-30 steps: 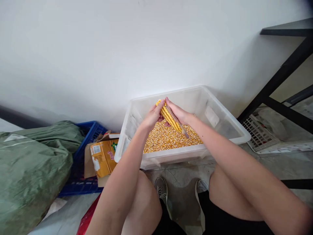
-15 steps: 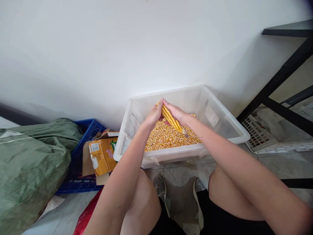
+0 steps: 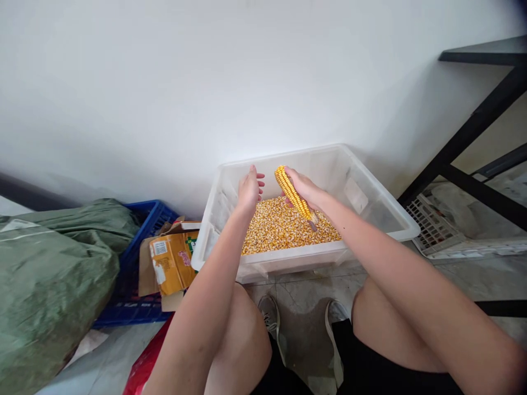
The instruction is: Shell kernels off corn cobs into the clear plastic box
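A yellow ear of corn (image 3: 291,192) is held in my right hand (image 3: 305,188), tilted, its husk-stub end pointing down and right. Most of its kernels are still in rows. To its left, apart from the ear, my left hand (image 3: 249,188) hangs with fingers spread and nothing in it. Below both hands, loose corn kernels (image 3: 284,230) cover the bottom of a whitish plastic tub (image 3: 300,253).
Against the white wall stands the tub. On the left are a blue crate (image 3: 132,307), a torn cardboard box (image 3: 171,266) and a green sack (image 3: 53,285). A black metal frame (image 3: 477,118) and a white basket (image 3: 436,230) stand on the right.
My left hand has let go of the ear of corn and moved left, away from it. The ear stays in my right hand, shifted slightly right.
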`<state>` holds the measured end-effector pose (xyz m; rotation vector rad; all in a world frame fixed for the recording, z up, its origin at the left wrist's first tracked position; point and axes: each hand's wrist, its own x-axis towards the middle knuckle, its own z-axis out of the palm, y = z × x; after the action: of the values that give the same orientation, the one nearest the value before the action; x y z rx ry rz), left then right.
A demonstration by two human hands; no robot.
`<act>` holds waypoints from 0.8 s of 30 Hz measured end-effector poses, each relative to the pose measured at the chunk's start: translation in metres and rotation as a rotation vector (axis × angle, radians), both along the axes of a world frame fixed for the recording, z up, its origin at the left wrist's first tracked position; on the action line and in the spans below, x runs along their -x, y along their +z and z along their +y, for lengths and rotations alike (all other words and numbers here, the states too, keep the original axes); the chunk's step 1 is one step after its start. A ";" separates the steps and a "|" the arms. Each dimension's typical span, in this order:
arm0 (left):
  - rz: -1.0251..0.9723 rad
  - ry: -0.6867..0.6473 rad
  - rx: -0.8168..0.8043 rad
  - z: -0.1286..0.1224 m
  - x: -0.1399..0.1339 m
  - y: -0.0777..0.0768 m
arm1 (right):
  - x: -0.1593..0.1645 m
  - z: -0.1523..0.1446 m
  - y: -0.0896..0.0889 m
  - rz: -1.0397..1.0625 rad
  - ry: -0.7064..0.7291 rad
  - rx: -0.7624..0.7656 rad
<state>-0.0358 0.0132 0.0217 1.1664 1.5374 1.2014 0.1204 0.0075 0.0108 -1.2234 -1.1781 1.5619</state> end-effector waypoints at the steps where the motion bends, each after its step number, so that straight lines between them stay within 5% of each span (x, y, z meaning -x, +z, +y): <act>1: 0.003 -0.010 0.000 -0.001 0.000 0.000 | -0.001 0.000 0.000 -0.023 -0.021 -0.025; 17: 0.067 -0.122 -0.009 -0.006 -0.006 0.002 | -0.007 0.011 -0.007 -0.051 -0.149 0.011; 24: 0.091 -0.155 -0.019 -0.007 -0.007 0.002 | -0.008 0.010 -0.003 0.044 -0.067 0.101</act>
<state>-0.0289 0.0062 0.0236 1.3427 1.4752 1.0748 0.1280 0.0176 0.0076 -1.2744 -1.0308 1.6069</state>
